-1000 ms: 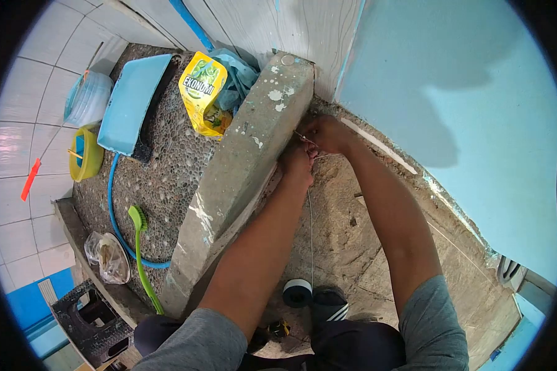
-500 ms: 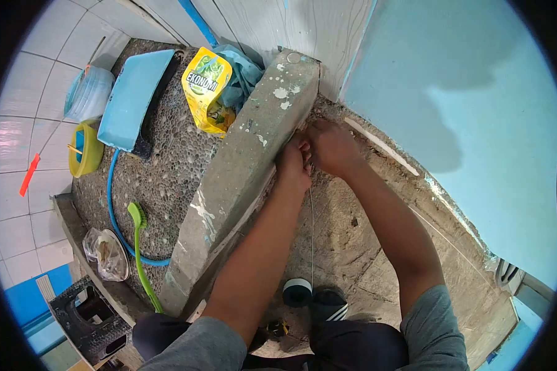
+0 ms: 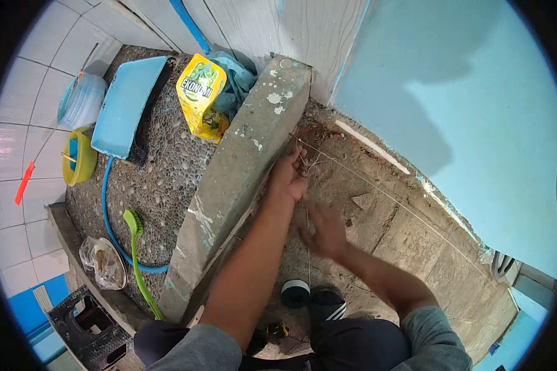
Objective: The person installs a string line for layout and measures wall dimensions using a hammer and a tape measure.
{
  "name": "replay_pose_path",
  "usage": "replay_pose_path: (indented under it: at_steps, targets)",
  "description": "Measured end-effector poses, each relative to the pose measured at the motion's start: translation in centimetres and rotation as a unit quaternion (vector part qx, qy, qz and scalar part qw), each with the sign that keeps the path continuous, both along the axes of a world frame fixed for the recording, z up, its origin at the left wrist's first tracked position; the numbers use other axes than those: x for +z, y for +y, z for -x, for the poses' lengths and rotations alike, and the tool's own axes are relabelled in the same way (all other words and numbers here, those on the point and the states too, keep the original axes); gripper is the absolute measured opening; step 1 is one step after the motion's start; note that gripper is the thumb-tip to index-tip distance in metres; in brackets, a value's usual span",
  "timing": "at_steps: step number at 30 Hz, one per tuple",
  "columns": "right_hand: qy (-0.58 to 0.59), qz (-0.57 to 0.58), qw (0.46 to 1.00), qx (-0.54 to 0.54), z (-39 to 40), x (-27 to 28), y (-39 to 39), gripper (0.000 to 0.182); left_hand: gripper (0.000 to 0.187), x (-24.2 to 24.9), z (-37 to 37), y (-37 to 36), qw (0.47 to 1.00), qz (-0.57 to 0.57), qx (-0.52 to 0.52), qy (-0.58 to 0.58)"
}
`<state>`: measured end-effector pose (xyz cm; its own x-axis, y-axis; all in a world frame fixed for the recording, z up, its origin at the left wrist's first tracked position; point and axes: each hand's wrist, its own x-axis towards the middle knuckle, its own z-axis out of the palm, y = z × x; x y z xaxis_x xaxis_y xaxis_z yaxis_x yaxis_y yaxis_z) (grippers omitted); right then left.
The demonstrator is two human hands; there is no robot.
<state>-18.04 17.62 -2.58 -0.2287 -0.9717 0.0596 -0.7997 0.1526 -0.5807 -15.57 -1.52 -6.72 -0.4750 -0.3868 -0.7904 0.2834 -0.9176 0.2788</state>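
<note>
By the low concrete ledge [image 3: 241, 167], my left hand [image 3: 289, 175] is closed with its fingers pinched on thin white string [image 3: 314, 162]. Loose ends of the string stick out past its fingertips. A thin nail or wire [image 3: 298, 140] pokes out beside the ledge just above this hand. From there a line of string runs taut along the wall's foot to the right. Another strand hangs from my left hand towards my feet. My right hand [image 3: 328, 232], blurred by motion, is lower over the dirt floor, its fingers apart and nothing visible in them.
On the pebbled ledge lie a blue dustpan [image 3: 127, 105], a yellow pouch [image 3: 201, 96], a green brush [image 3: 141, 266] and a blue hose [image 3: 105, 204]. A black crate [image 3: 90, 324] is at lower left. A blue wall [image 3: 452, 93] rises at right. Near my feet is a round black-and-white thing [image 3: 296, 294].
My right hand has come away from the left and moved down towards me, opening its fingers. The string at the nail now shows. My left hand stays about where it was.
</note>
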Motion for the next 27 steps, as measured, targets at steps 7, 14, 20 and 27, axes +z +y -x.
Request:
replay_pose_path:
  at_steps: [7, 14, 20, 27]
  targets:
    - [-0.016, -0.237, 0.917, 0.321, -8.4, 3.4, 10.1, 0.077, 0.006, 1.2, -0.2, 0.0, 1.000, -0.027, 0.013, -0.009]
    - [-0.068, -0.238, 0.950, 0.191, -6.3, 3.0, 9.3, 0.079, 0.014, -0.3, -0.8, -0.6, 1.000, -0.015, -0.009, -0.004]
    - [0.113, -0.153, 0.981, -0.046, 4.5, 4.0, 2.6, 0.068, 0.010, -0.6, -1.0, -1.1, 0.999, -0.022, 0.003, 0.023]
    - [0.057, -0.030, 0.952, -0.298, 12.8, 2.8, 0.5, 0.052, 0.010, 0.7, -0.6, -0.9, 1.000, -0.021, 0.017, 0.015]
